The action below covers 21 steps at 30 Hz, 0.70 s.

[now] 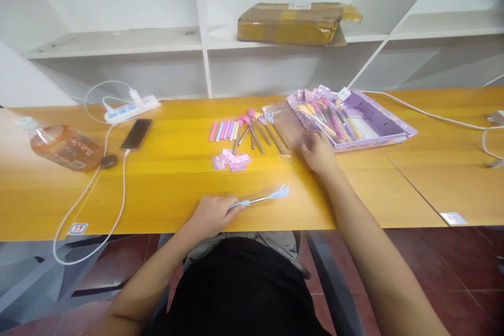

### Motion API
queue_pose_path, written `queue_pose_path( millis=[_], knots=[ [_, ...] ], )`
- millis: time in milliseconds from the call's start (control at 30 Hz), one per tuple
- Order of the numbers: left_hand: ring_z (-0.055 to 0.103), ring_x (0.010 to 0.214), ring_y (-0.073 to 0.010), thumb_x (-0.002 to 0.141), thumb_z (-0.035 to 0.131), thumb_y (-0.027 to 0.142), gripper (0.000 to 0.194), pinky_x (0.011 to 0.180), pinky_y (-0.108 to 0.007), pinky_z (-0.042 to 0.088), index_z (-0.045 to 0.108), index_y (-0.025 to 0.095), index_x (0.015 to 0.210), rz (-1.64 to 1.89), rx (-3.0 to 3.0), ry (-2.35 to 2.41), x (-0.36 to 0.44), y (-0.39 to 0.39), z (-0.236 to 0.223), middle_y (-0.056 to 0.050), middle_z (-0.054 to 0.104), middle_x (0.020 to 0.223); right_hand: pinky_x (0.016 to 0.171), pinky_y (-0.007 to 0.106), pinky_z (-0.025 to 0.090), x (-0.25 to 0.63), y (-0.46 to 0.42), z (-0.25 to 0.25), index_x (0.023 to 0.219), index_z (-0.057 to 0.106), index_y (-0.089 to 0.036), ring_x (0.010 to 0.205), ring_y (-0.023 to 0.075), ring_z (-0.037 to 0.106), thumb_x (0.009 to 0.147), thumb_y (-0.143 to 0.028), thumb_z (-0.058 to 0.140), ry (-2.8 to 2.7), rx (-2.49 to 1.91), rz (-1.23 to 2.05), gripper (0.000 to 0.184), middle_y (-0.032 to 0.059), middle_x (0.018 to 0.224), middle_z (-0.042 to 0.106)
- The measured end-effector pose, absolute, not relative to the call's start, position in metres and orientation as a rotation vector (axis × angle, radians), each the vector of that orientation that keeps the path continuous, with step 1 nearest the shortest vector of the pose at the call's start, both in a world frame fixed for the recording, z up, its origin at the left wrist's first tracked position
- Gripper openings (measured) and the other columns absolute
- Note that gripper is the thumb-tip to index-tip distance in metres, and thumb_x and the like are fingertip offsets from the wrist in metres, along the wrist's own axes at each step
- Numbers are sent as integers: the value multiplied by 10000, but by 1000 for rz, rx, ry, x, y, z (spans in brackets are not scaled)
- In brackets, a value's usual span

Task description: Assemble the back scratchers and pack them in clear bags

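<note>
My left hand (212,213) is closed round the handle of a light-blue back scratcher (263,198), whose claw head points right over the yellow table (169,178). My right hand (318,151) reaches forward, fingers curled on clear plastic wrappers (284,121) beside a purple tray (378,115) holding several wrapped scratchers. A row of several loose scratchers (255,128) with pink, blue and yellow handles lies just left of that hand. A few small pink labels (231,161) sit in front of the row.
A bottle of amber drink (63,146) lies at the left. A phone (136,134), a white power strip (130,108) and cables are behind it. A cardboard parcel (295,22) rests on the white shelf. More cables run at the far right.
</note>
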<state>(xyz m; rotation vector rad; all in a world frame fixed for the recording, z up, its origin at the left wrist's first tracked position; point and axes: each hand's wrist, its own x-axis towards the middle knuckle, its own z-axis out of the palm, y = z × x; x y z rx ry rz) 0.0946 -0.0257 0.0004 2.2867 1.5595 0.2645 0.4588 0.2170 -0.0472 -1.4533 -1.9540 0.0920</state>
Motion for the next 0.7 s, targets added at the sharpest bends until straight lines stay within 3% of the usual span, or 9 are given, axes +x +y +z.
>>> queue_pose_path(
  millis=[200,367,533,700],
  knots=[
    [754,852,-220,1172,415,543,464,697,-297,429,728,228,1036,252,2301,1575,95,-25,1,-45,809,931,1055,561,550,464,215,-41,1217,730,-138,1134,387,673,927,-300,589,-1899,-1496,95,361,227,1186,742],
    [758,847,-227,1168,430,539,449,692,-304,428,728,229,1039,258,2284,1573,95,-26,2,-49,813,936,1046,526,553,461,212,-41,1201,743,-143,1098,368,669,926,-331,624,-1914,-1504,63,354,215,1149,737],
    [756,851,-224,1161,437,537,448,709,-297,453,743,230,1045,289,2284,1568,95,-26,3,-51,810,932,1022,518,556,460,208,-42,1228,748,-154,1087,367,680,913,-450,705,-1933,-1589,64,435,212,1237,720],
    [762,862,-226,1165,432,534,444,707,-297,447,738,233,1053,249,2293,1570,96,-26,4,-45,815,940,910,458,562,459,205,-37,1111,785,-177,984,338,705,942,-377,633,-1949,-1664,72,302,180,1103,761]
  ],
)
